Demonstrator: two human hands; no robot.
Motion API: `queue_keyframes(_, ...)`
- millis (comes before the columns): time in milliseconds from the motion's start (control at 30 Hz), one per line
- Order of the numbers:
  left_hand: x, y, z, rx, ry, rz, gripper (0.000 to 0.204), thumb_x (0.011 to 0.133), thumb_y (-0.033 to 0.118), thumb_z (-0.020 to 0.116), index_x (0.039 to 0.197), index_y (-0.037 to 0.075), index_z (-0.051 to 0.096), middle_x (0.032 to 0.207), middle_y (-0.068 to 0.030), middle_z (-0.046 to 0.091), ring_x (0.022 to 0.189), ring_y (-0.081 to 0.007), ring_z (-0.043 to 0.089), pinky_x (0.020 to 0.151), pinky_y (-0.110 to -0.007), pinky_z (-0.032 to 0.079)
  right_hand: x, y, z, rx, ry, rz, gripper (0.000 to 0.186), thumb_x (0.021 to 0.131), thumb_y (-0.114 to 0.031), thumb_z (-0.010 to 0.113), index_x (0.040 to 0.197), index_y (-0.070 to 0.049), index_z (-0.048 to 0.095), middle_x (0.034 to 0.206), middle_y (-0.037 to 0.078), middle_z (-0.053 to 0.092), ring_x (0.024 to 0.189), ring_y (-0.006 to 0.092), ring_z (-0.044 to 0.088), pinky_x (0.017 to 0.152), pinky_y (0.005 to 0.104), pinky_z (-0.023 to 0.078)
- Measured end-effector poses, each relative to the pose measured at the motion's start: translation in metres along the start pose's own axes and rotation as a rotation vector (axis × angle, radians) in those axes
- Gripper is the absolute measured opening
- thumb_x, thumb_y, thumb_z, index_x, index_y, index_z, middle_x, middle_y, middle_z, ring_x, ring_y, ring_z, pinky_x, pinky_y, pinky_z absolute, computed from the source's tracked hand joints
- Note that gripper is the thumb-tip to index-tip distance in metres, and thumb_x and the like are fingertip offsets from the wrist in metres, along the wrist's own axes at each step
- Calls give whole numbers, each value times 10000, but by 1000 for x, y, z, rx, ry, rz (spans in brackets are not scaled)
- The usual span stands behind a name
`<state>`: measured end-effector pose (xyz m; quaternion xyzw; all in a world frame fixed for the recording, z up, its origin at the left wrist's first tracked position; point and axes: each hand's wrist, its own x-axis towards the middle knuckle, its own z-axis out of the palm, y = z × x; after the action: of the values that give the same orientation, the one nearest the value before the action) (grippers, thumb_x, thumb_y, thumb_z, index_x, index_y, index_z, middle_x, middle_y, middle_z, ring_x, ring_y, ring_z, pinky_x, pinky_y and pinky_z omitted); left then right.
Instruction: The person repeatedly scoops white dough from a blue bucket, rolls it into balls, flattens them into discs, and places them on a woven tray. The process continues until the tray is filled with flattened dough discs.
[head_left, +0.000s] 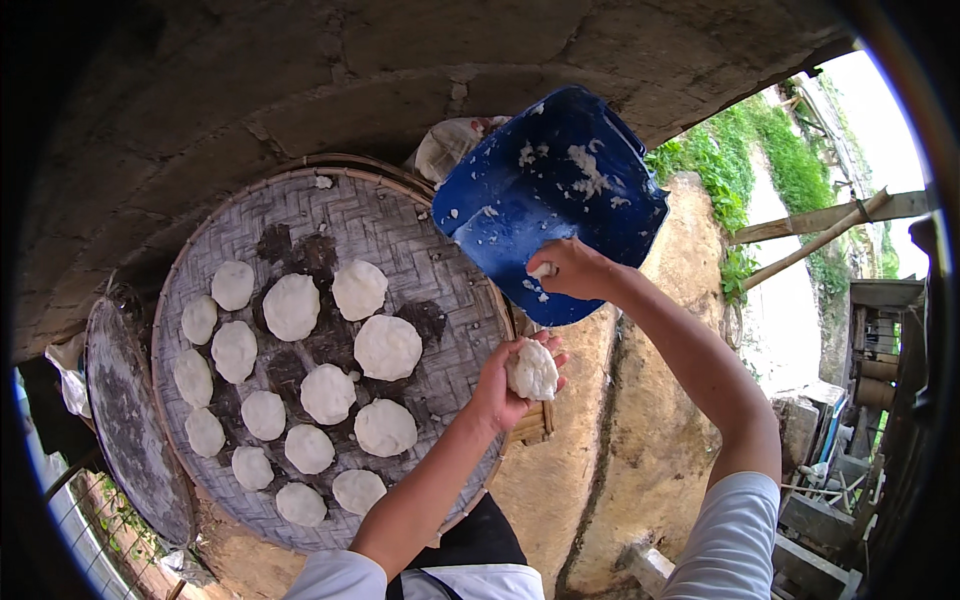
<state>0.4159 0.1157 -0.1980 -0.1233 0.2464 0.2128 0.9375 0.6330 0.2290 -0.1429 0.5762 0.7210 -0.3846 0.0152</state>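
My left hand point(492, 393) is palm up beside the right edge of the round woven bamboo tray point(455, 285). A rough lump of white dough point(533, 371) rests in it, with the fingers curled round the far side. My right hand point(580, 270) reaches over the near part of a blue plastic tub point(500, 195). Its fingers are closed on a small piece of white dough point(543, 270). Scraps of the same dough point(590, 170) stick to the tub's inner walls. Several flattened dough rounds point(388, 348) of differing sizes lie spread across the tray.
A block wall point(400, 50) rises along the far side. A second, darker round tray point(135, 420) leans at the left. A white sack point(445, 148) sits behind the tub. Stained concrete point(640, 430) lies to the right, with wooden poles point(820, 240) and greenery beyond.
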Motion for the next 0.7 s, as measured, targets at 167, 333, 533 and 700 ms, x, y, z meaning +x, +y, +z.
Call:
queue_keyframes(167,-19,12,-2,-4,-16,66,507,1015,349,489,1419,43,504,1460,-149,569,1292,-334,588,1028,-539,521,-16,-25,37,-481,-182,-12,261,822,-48,665,1075,-39,731,1105,148,680,1045,336,677,907,413,556)
queue_keyframes(333,-50,29,0,-33,-5,244,434,1028,352,514,1359,73,526,1389,-114,614,1268,-276,603,1005,-472,531,-45,-97,6,293,-60,158,287,864,-12,630,1136,20,717,1119,192,712,950,338,735,849,385,602)
queue_keyframes(533,-87,57,13,50,107,450,383,1012,344,627,1297,105,536,1342,-149,619,1207,-270,625,1017,-423,528,-67,-189,69,-181,381,-356,351,803,34,694,1154,23,695,1205,144,678,1122,279,671,920,403,562)
queue_keyframes(700,-133,82,21,48,22,546,419,1044,450,555,1249,85,574,1312,-132,647,1156,-236,643,999,-409,531,-39,-206,94,651,623,-263,438,918,-213,655,1310,-20,613,1292,151,622,1233,266,594,902,389,540)
